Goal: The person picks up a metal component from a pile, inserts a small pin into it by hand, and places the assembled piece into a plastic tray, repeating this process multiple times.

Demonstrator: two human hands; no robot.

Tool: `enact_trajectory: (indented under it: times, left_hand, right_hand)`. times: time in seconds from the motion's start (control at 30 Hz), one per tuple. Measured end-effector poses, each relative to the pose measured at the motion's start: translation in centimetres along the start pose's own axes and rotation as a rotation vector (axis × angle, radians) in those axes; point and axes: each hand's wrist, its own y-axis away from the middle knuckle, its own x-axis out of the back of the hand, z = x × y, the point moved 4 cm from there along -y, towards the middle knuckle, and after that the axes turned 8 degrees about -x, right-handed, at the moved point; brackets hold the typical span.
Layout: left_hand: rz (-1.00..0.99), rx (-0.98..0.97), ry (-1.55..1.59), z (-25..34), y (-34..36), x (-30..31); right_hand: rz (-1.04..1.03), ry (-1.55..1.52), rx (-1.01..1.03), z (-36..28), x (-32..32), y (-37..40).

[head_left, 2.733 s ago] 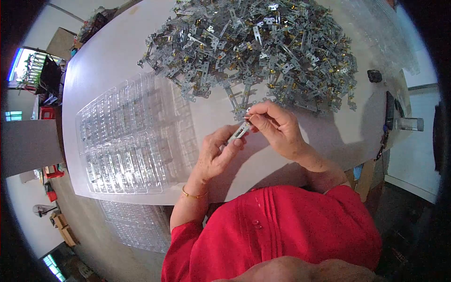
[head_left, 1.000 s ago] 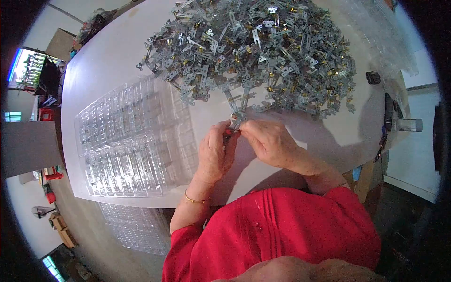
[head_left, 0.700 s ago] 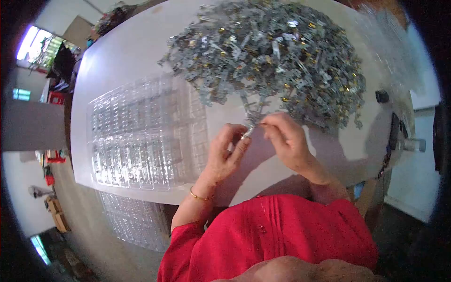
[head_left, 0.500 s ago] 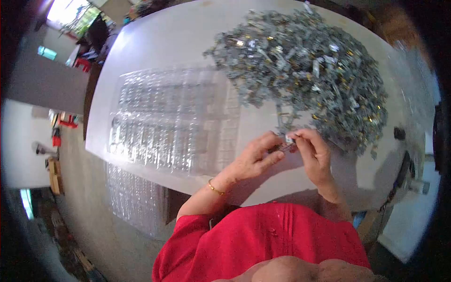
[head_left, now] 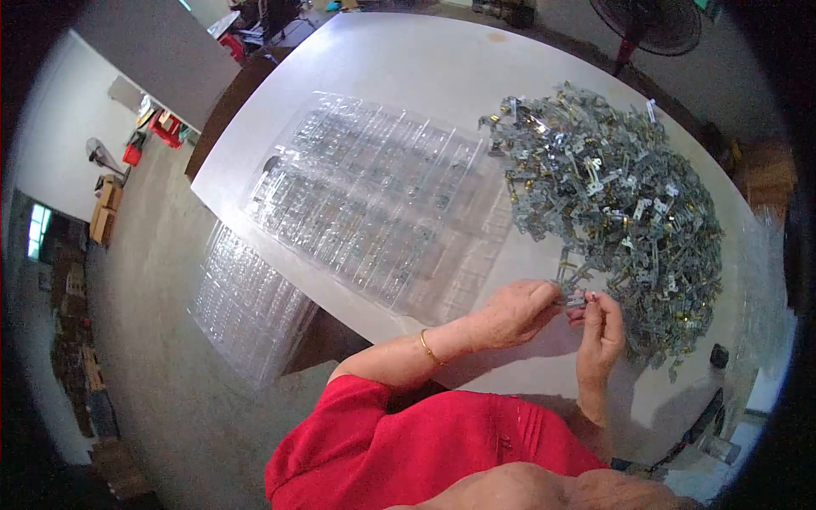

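While both hands meet just inside the near edge of the counter (head_left: 408,59), they share one small metal part (head_left: 575,299): left hand (head_left: 510,310) has its fingertips closed on one end, right hand (head_left: 600,327) has thumb and forefinger pinched on the other. The part is held just off the surface, at the near fringe of the parts pile (head_left: 612,195). The pile fills the right end of the counter almost to its edge, with loose pieces trailing toward the near-right corner. A clear blister tray (head_left: 374,187) lies left of the hands along the near edge, its right side just beside the pile; can't tell if they touch. Open room: a bare wedge between tray and pile that narrows toward the hands, a bare band along the far edge, a small patch under the wrists. More clear trays (head_left: 242,297) sit below the near edge, off the counter. The bracelet (head_left: 425,347) on the left wrist sits at that edge.
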Motion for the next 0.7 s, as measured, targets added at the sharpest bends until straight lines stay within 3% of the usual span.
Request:
enact_trajectory:
  times: [0.23,0.3,0.4,0.47,0.53,0.6,0.63,0.7]
  left_hand:
    - [0.151,0.177,-0.011,0.4,-0.1,1.9]
    - [0.200,0.179,-0.068,2.0,0.1,3.7]
    - [0.169,0.331,-0.207,3.2,0.9,7.3]
    - [0.107,0.547,-0.369,3.6,2.0,11.1]
    - [0.455,0.312,-0.546,2.5,5.6,14.6]
    - [0.468,0.406,-0.747,1.6,7.8,19.2]
    - [0.574,0.326,-0.765,1.7,8.2,21.5]
    - [0.638,0.439,-0.831,-0.2,10.8,25.8]
  right_hand:
    - [0.051,-0.050,0.089,-1.2,-0.6,0.2]
    - [-0.095,-0.054,0.005,-0.4,-1.4,0.9]
    - [-0.303,-0.060,-0.069,0.1,-4.1,2.9]
    - [-0.438,-0.009,-0.083,-0.1,-6.2,4.5]
    - [-0.578,0.104,-0.013,-0.9,-7.9,5.6]
    - [-0.676,0.171,0.100,-1.4,-9.1,6.2]
    - [-0.706,0.182,0.178,-1.3,-9.7,6.5]
    - [-0.722,0.215,0.336,-0.8,-10.6,6.8]
